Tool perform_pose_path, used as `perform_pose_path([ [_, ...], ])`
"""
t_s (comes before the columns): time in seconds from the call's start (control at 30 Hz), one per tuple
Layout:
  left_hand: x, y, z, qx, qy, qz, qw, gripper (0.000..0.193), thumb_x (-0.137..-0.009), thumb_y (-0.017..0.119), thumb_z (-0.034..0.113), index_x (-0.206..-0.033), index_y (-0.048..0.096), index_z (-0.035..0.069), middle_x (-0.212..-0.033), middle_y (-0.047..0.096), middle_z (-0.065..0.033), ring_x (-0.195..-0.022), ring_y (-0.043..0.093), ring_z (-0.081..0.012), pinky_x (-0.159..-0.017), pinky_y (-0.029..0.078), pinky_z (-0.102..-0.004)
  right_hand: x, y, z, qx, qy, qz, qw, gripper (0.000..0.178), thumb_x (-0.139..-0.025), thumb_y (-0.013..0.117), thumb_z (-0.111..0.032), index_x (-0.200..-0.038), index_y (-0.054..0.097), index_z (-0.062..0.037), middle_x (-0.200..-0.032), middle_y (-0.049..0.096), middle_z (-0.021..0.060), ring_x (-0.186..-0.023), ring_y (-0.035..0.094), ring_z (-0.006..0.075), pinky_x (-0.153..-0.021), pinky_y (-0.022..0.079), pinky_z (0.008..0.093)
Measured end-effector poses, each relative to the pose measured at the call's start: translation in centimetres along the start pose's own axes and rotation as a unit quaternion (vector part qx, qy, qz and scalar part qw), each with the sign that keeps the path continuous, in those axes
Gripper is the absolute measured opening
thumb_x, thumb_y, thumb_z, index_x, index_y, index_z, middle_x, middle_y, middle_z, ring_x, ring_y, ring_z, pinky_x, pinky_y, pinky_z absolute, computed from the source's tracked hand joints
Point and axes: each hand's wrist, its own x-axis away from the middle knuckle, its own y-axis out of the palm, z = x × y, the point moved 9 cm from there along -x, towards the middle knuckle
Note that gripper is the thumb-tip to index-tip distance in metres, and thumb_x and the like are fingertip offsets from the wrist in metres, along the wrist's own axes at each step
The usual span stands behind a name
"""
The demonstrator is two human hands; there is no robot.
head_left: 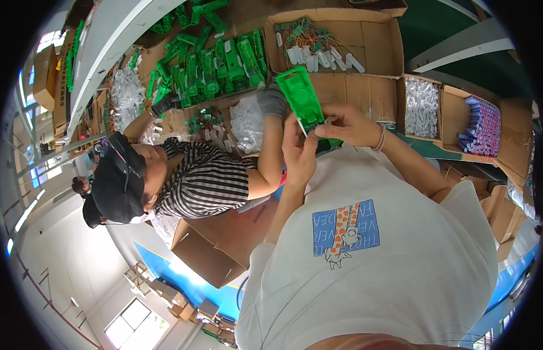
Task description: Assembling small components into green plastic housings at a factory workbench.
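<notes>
In front of my chest a green plastic housing (300,96) is held tilted, its looped end pointing away from me. My left hand (299,146) grips its lower left side with closed fingers. From the other side, my right hand (350,125) pinches the near end, with thumb and fingertips close to a small dark part there. White material shows beside my left thumb; its kind I cannot make out. Just beyond the housing lies a cardboard box of small green circuit boards (309,32) with wires and white tabs.
At my left, a co-worker in a striped shirt (207,178) reaches with gloved hands toward many green housings (216,67). Clear plastic parts (246,125) lie by that arm. On the right stand boxes of small white parts (422,105) and purple cylinders (480,128). A metal beam (464,55) crosses above.
</notes>
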Motion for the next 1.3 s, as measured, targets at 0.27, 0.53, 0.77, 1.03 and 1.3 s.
perform_pose_path([
  [0.27,-0.6,-4.3,0.3,0.019,-0.001,0.107,0.994,0.037,-0.088,0.04,-0.006,-0.125,0.035,0.001,-0.112,0.048,-0.0103,-0.099,0.053,-0.0191,-0.086,0.048,-0.0331,1.9,-0.7,-2.8,-0.241,0.08,-0.088,0.963,0.055,-0.093,0.06,-0.029,-0.137,0.037,-0.0048,-0.101,0.062,0.0147,-0.103,0.06,0.0212,-0.078,0.052,0.027],
  [0.53,-0.1,-4.1,-0.4,-0.164,-0.01,0.125,0.978,0.028,-0.086,0.055,-0.003,-0.112,0.045,0.0,-0.094,0.054,-0.0074,-0.081,0.053,-0.0148,-0.073,0.045,-0.029,0.2,-3.6,-7.3,-0.121,0.029,-0.086,0.988,0.054,-0.086,0.07,-0.031,-0.128,0.051,-0.0013,-0.126,0.058,0.0217,-0.117,0.059,0.0273,-0.074,0.054,0.0239],
  [0.77,-0.1,-3.9,0.1,-0.104,-0.06,0.17,0.978,0.027,-0.087,0.058,0.0,-0.112,0.048,-0.001,-0.089,0.057,-0.0051,-0.076,0.059,-0.0133,-0.068,0.049,-0.0267,-0.8,-5.5,-5.5,-0.042,0.118,0.053,0.991,0.034,-0.083,0.072,-0.014,-0.112,0.062,-0.0005,-0.113,0.066,0.0162,-0.098,0.068,0.0231,-0.074,0.055,0.0259],
  [1.03,0.5,-3.5,-2.8,-0.014,-0.14,0.135,0.981,0.021,-0.088,0.055,-0.003,-0.107,0.047,-0.002,-0.085,0.06,-0.0065,-0.069,0.062,-0.0148,-0.063,0.053,-0.0273,0.9,-6.1,-4.1,-0.034,0.115,-0.074,0.99,0.028,-0.084,0.07,-0.011,-0.107,0.062,0.0027,-0.089,0.068,0.0084,-0.075,0.068,0.0154,-0.066,0.055,0.0263],
  [1.3,2.9,3.5,-4.0,-0.115,-0.071,0.091,0.987,0.027,-0.086,0.06,0.004,-0.108,0.044,-0.001,-0.078,0.061,-0.0105,-0.066,0.061,-0.019,-0.061,0.049,-0.0317,4.0,-5.7,-1.4,0.013,0.052,0.117,0.992,0.058,-0.097,0.044,-0.053,-0.085,0.062,0.0003,-0.073,0.055,0.0006,-0.065,0.047,0.0086,-0.061,0.04,0.0223],
])
